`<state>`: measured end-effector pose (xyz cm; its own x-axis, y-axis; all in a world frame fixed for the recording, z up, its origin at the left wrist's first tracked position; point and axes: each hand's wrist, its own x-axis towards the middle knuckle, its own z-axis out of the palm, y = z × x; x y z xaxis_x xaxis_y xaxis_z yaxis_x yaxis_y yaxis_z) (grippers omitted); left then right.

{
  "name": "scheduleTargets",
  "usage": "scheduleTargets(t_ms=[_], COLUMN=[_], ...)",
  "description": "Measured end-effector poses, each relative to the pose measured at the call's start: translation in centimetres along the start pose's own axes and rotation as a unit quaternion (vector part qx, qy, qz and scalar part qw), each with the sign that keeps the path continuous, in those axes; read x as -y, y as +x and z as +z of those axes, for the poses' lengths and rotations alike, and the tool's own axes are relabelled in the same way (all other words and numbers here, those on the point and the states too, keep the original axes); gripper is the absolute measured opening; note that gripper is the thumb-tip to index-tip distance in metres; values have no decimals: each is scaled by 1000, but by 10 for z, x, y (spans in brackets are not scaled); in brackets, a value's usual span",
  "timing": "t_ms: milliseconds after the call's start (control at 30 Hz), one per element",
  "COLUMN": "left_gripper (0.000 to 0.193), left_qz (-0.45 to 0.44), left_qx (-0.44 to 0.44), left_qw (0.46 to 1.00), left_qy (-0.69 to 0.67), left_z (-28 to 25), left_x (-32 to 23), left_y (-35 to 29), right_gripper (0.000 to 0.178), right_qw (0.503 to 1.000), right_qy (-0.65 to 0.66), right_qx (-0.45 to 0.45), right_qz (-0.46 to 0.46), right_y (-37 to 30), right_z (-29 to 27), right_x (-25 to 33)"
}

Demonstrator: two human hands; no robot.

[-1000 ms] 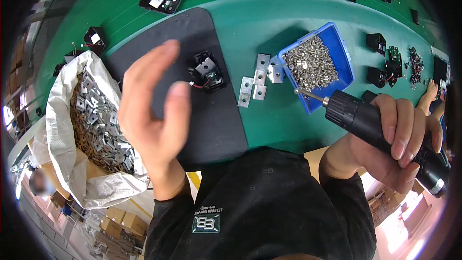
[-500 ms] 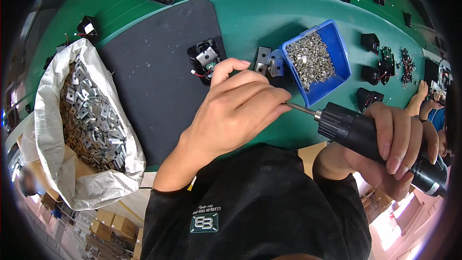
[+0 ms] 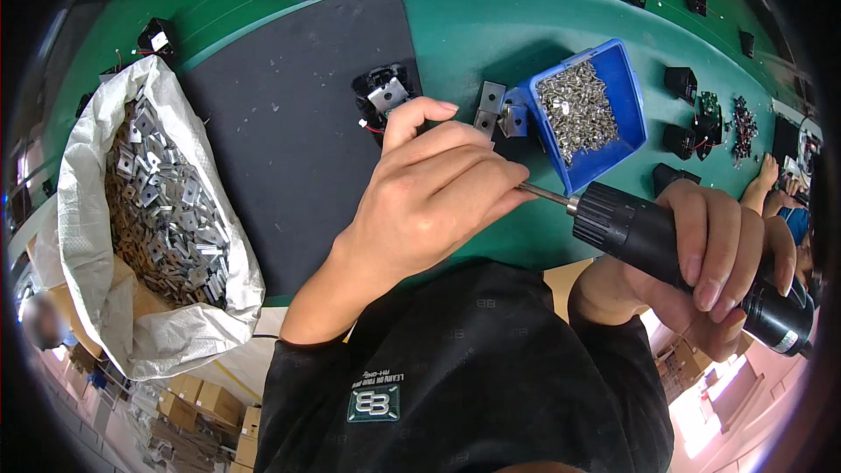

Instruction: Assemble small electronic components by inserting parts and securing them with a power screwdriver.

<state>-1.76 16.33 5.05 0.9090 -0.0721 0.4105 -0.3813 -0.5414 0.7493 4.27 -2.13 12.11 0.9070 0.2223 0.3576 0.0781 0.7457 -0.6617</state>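
Note:
In my right hand (image 3: 723,267) is a black electric screwdriver (image 3: 626,228), held nearly level and pointing left. Its thin metal bit (image 3: 547,194) runs into the pinched fingertips of my left hand (image 3: 438,188). Those fingers hide the end of the bit, so I cannot tell whether a screw sits on it. Just beyond my left hand, a black plastic housing (image 3: 372,83) with a metal plate (image 3: 387,96) and a red wire lies on the dark mat, partly covered by the hand. Several metal plates (image 3: 491,98) rest beside a blue bin (image 3: 632,118) of small screws (image 3: 575,109).
A white woven sack (image 3: 79,236) full of metal plates (image 3: 175,201) stands left of the dark mat (image 3: 289,123). More black housings (image 3: 679,83) sit along the green table's right (image 3: 464,26) and far side. Another person's arm (image 3: 762,180) shows at the far right.
The table and its things have shifted slightly in the picture, the housing and bin a little to the right. Both hands keep the same hold, with the bit still at my left fingertips.

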Motion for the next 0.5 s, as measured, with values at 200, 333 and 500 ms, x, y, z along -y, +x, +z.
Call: scheduleTargets(t_ms=[200, 333, 500], left_gripper=[35, 87, 125], left_qz=[7, 23, -179], left_qx=[-7, -39, 68], left_qw=[999, 983, 966], left_qy=[54, 175, 174], left_z=[-21, -55, -38], left_x=[-2, 29, 43], left_y=[0, -22, -36], right_gripper=[41, 40, 40], right_qw=[1000, 999, 996], right_qy=[-4, -31, -66], right_qx=[-13, -21, 20], right_qz=[4, 35, 56], right_y=[0, 1, 4], right_z=[3, 5, 8], right_x=[-8, -9, -31])
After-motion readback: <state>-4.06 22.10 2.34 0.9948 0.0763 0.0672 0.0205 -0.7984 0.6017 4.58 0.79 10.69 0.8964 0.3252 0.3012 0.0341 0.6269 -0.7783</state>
